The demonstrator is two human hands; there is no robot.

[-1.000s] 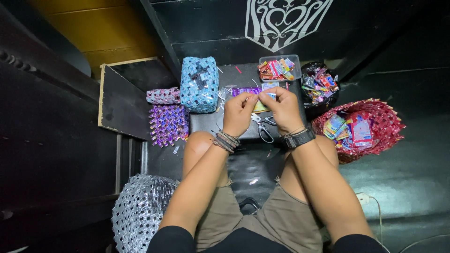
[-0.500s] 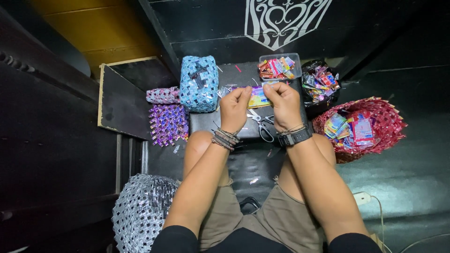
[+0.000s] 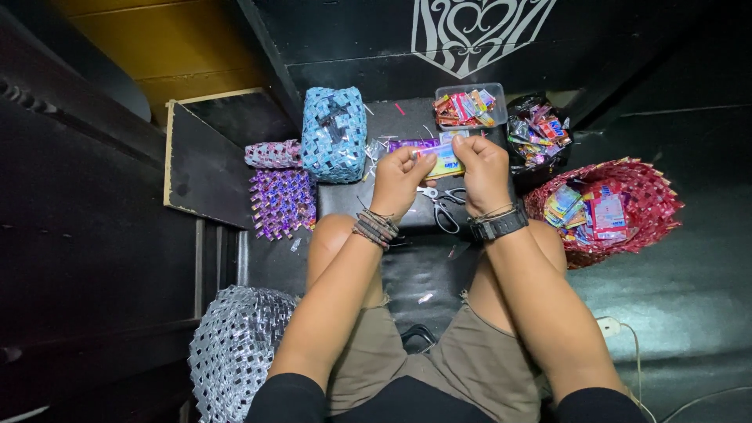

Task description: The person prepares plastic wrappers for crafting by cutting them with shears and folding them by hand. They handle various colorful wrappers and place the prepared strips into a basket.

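Note:
My left hand (image 3: 399,178) and my right hand (image 3: 483,168) together pinch a small colourful wrapper strip (image 3: 442,160) between fingertips, held over a dark low board (image 3: 352,202) in front of my knees. A pair of scissors (image 3: 440,201) lies on the board just under the hands. Bracelets circle my left wrist and a dark watch sits on my right wrist.
A blue woven box (image 3: 334,133) and purple woven pieces (image 3: 282,200) lie left of the hands. A clear tub of wrappers (image 3: 468,106), a black bag of wrappers (image 3: 536,133) and a red woven basket (image 3: 627,200) sit right. A silver woven basket (image 3: 233,352) stands near left.
Both hands have drawn slightly back toward me and lower, still pinching the wrapper strip, which has turned flatter toward the camera.

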